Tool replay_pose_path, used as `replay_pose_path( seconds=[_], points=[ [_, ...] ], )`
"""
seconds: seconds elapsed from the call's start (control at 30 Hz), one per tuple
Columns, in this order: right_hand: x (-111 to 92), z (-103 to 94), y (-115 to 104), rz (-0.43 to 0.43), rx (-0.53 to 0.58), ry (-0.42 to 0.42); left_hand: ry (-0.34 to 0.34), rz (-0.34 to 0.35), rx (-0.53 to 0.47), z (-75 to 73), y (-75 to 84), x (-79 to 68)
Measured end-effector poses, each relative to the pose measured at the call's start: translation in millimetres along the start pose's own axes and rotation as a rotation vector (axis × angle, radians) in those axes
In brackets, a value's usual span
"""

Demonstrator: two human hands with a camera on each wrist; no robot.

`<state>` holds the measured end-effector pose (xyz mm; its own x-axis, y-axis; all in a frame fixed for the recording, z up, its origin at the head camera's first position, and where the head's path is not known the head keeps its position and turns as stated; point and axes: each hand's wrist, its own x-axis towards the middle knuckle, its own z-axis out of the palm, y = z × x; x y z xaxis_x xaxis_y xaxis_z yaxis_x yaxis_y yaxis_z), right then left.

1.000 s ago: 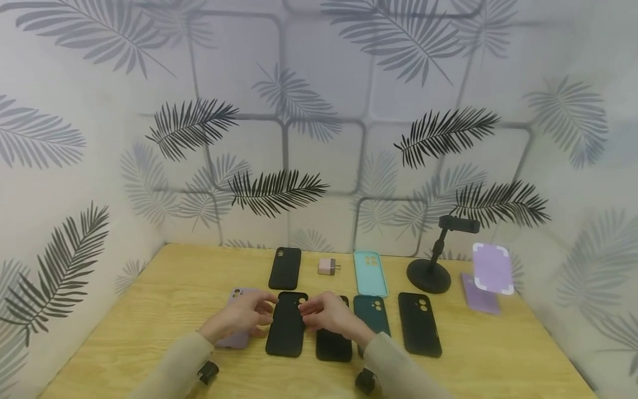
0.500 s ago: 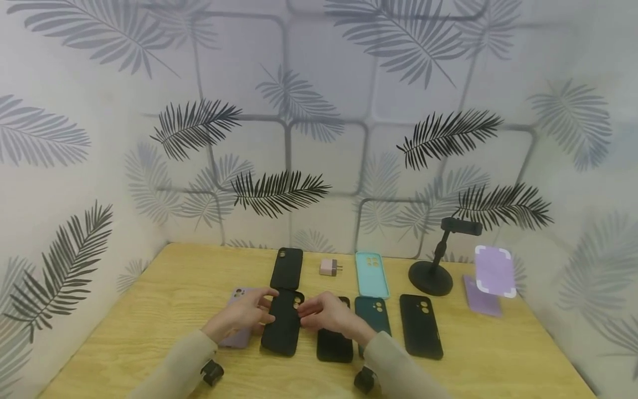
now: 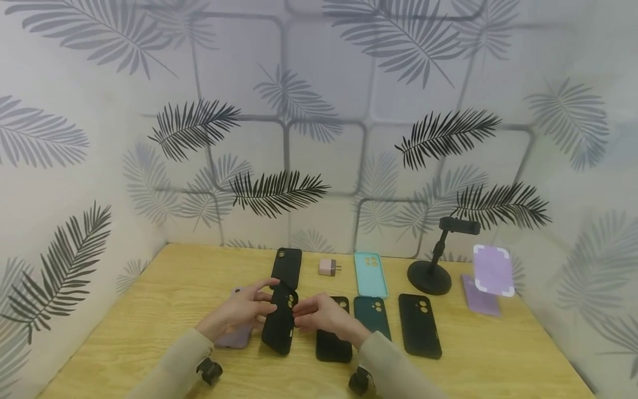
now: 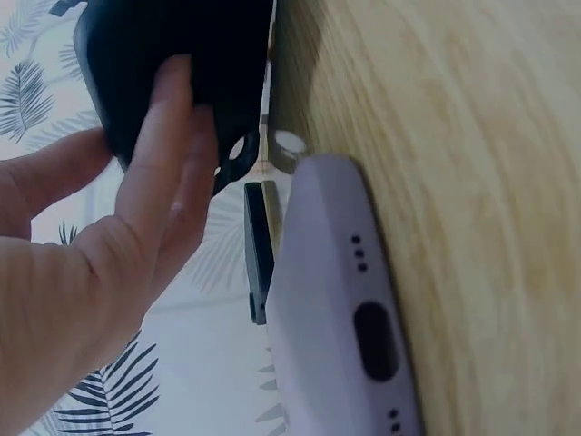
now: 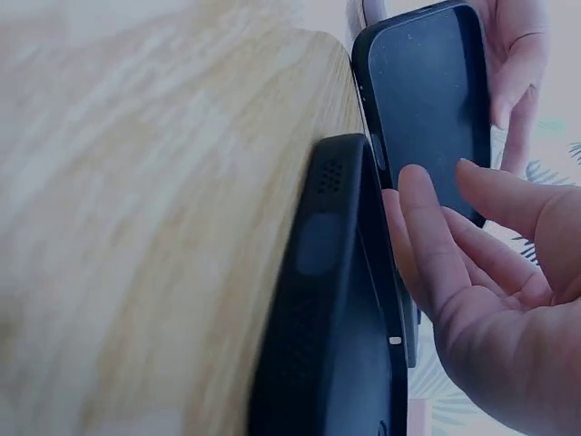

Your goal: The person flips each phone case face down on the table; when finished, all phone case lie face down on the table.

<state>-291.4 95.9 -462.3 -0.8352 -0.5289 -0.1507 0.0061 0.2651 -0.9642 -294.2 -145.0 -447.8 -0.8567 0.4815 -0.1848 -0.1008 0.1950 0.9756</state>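
Note:
A black phone case (image 3: 278, 330) stands tilted off the table, its left edge raised, between my two hands. My left hand (image 3: 240, 311) holds it by the left side; in the left wrist view, thumb and fingers grip the case (image 4: 222, 54). My right hand (image 3: 326, 317) is at its right edge with fingers loosely extended; whether they touch it I cannot tell. The right wrist view shows the hollow inside of the tilted case (image 5: 427, 100). A purple phone case (image 3: 235, 339) lies partly hidden under my left hand. Another black phone case (image 3: 333, 349) lies below my right hand.
Behind lie a black case (image 3: 287, 269), a pink charger plug (image 3: 327, 267) and a turquoise case (image 3: 370, 274). To the right are a dark teal case (image 3: 372, 316), a black case (image 3: 420, 326), a black phone stand (image 3: 430, 276) and a purple stand (image 3: 492, 270).
The black phone case lay flat between my hands a second ago. My left hand has taken hold of it and tilted its left side up. The right hand has moved slightly left.

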Motion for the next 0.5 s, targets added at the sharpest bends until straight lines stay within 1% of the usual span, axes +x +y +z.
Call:
replay_pose_path(
  seconds=[0.07, 0.13, 0.23, 0.33, 0.4, 0.5],
  points=[
    [1.4, 1.1, 2.5, 0.004, 0.034, 0.002, -0.009, 0.007, -0.043, -0.5, -0.5, 0.4],
    [2.7, 3.1, 4.7, 0.007, 0.070, 0.002, -0.005, 0.012, -0.070, 0.0, -1.3, 1.3],
    [5.0, 6.4, 6.8, 0.008, 0.106, -0.008, 0.002, 0.013, -0.083, 1.8, -1.5, 2.7],
    [6.1, 8.5, 6.8, 0.021, 0.148, -0.024, -0.007, 0.018, -0.087, 4.5, -1.3, 4.0],
    [6.4, 9.2, 6.9, 0.032, 0.170, -0.039, -0.018, 0.012, -0.099, 6.6, -1.7, 4.4],
    [5.6, 9.1, 7.9, 0.048, 0.217, -0.068, -0.015, 0.000, -0.105, 9.6, -2.3, 4.3]
  ],
)
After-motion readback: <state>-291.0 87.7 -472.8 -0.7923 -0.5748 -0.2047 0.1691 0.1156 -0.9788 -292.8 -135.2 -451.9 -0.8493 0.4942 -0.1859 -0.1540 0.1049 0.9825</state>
